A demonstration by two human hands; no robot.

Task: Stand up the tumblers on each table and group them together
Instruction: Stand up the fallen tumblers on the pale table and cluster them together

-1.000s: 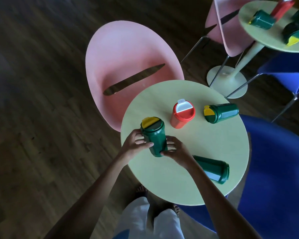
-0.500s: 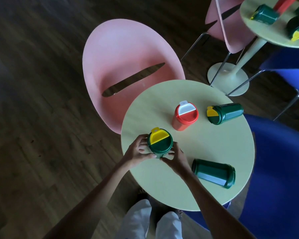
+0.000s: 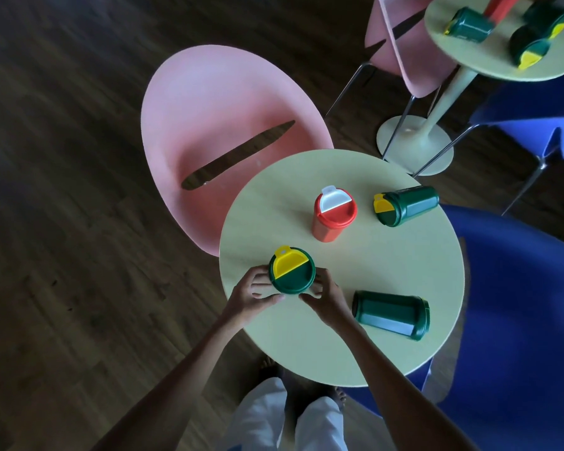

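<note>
Four tumblers on the near table [image 3: 388,262]: two upright, two lying on their sides.
Head view, what just changed: the held green tumbler [image 3: 292,270], tilted a second ago, now stands upright near the table's left edge, with its yellow-flapped lid facing up. The lid hides its base.
Left hand [image 3: 253,291]: fingers curled round the tumbler's left side below the lid, thumb across the front.
Right hand [image 3: 328,294]: fingers curled round the right side, gripping the body.
Meaning for the task: this one looks stood up, but it is still apart from the others and not yet grouped.
Red tumbler [image 3: 334,214]: one, upright, white flap, near the table's middle.
Green tumblers still lying: two. The yellow-flap tumbler [image 3: 406,206] is at the far right edge and the plain green tumbler [image 3: 393,315] is just beside the right wrist.
Far table [image 3: 485,60]: at least three tumblers on their sides, among them a far green tumbler [image 3: 469,26]. Blur hides the exact count.
Chairs: two pink, two blue. One pink chair [image 3: 235,125] and one blue chair [image 3: 518,304] flank the near table.
</note>
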